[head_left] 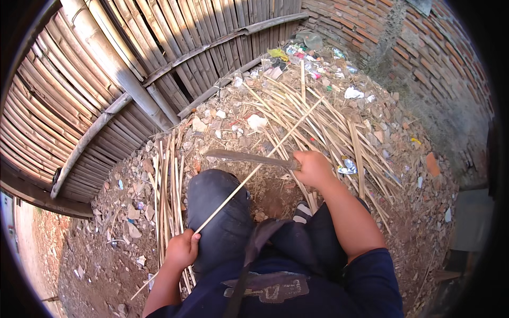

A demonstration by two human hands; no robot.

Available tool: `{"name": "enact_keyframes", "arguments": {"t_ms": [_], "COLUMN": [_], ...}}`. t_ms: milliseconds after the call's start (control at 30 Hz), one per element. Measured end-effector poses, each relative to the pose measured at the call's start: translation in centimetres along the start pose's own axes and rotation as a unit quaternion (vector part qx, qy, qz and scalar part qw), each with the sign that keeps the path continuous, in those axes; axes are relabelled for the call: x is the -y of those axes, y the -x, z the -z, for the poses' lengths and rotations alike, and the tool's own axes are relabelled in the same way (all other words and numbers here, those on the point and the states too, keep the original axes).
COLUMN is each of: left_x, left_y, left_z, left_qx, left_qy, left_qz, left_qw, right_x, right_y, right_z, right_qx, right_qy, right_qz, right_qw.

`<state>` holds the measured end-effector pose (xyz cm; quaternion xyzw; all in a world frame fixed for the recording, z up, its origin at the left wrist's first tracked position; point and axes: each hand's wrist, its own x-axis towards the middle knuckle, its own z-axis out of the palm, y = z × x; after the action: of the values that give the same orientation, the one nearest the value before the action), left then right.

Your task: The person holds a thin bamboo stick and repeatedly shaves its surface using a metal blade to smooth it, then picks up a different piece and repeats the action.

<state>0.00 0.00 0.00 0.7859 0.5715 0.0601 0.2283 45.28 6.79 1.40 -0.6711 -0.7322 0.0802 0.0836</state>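
left hand: fingers closed on thin bamboo strip laid over knee | right hand: fingers closed on machete, blade against strip

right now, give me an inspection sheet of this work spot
surface: bare dirt ground strewn with rubble and stones
job's things: long thin bamboo strip lying slantwise across the raised knee; long blade laid against the strip
clutter: loose bamboo splits heaped ahead, a neater bundle by the left side, plastic litter at the far end
fingers: left hand closed round the strip's near part; right hand closed on the blade's handle
cables: nothing seen
surroundings: bamboo fence on the left, brick wall on the right, dark strap across the lap
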Motion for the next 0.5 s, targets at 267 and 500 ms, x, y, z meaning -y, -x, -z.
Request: {"name": "enact_keyframes", "arguments": {"t_ms": [267, 500], "left_x": [-0.2, -1.0], "left_y": [0.0, 0.6], "left_z": [-0.3, -1.3], "left_qx": [-0.02, -0.062], "left_qy": [-0.022, -0.038], "left_qz": [0.027, 0.039], "left_qw": [0.999, 0.997], "right_x": [-0.3, -2.2], "right_y": [-0.4, -1.5], "right_z": [-1.2, -2.2], "right_qx": [-0.154, -0.148], "right_qy": [-0.068, -0.124], "right_qz": [-0.082, -0.121], "right_qw": [0.982, 0.974]}}
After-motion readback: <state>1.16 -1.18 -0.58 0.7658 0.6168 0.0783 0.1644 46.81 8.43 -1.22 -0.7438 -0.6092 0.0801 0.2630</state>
